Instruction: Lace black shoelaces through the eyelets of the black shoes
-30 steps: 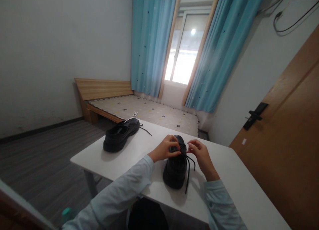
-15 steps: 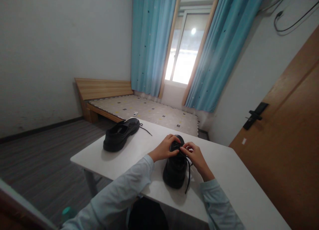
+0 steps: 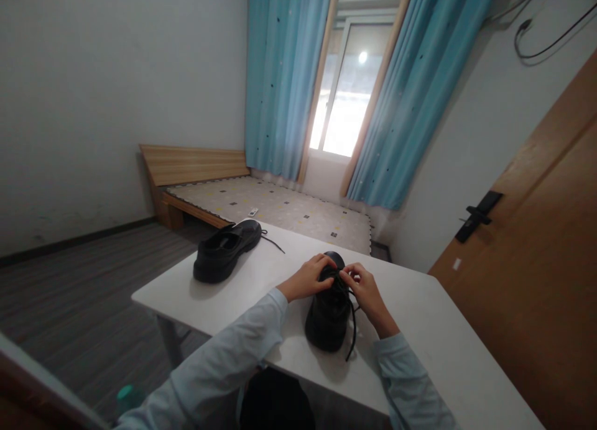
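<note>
A black lace-up shoe stands on the white table in front of me, its heel towards me and its toe pointing away. My left hand grips the front of this shoe from the left, thumb and fingers on either side of the lacing. On the right side of the lacing, my right hand pinches a black shoelace between thumb and fingertips. A loose lace end hangs down the shoe's right side to the tabletop. The other black shoe rests at the table's far left, one lace trailing to its right.
The white table has a near edge close to my body and a left corner over the dark floor. Behind it stands a bed with a wooden headboard. A wooden door is on the right, and a green-capped object sits low at left.
My right hand has shifted slightly, its fingertips now a little higher and further right along the lacing. My left hand and both shoes have stayed in place.
</note>
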Available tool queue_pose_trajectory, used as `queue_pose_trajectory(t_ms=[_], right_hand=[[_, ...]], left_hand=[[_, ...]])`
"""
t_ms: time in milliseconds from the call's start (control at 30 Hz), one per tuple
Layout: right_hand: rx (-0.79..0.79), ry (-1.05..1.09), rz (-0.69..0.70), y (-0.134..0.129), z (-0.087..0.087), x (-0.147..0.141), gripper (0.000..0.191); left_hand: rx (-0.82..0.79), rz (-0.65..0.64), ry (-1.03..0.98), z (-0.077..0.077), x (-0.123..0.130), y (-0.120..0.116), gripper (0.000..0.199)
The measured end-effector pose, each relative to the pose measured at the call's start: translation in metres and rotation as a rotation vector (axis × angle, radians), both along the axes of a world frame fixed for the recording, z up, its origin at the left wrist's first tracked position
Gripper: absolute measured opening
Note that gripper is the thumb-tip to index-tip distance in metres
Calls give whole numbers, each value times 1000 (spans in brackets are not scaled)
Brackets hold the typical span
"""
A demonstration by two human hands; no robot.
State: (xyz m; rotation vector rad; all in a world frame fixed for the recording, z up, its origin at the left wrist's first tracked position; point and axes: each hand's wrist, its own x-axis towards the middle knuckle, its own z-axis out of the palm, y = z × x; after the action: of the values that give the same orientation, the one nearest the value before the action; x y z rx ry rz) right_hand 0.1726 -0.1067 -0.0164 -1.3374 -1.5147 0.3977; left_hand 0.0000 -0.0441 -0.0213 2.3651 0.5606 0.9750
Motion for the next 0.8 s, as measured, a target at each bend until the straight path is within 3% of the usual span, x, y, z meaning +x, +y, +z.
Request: queue_pose_trajectory(t_ms=[267,433,567,800], right_hand=[[36,77,-22,-2,3,-7,28],[-47,185,89,-3,4,-5,28],[-106,342,158,-6,8,-2,31],[-14,625,215,-7,10,0,29]], left_hand=[[12,2,10,-1,1,1,29],[10,9,21,-3,1,2,29],[14,-2,13,-2,1,2,29],[0,-12,9,0,0,1,29]])
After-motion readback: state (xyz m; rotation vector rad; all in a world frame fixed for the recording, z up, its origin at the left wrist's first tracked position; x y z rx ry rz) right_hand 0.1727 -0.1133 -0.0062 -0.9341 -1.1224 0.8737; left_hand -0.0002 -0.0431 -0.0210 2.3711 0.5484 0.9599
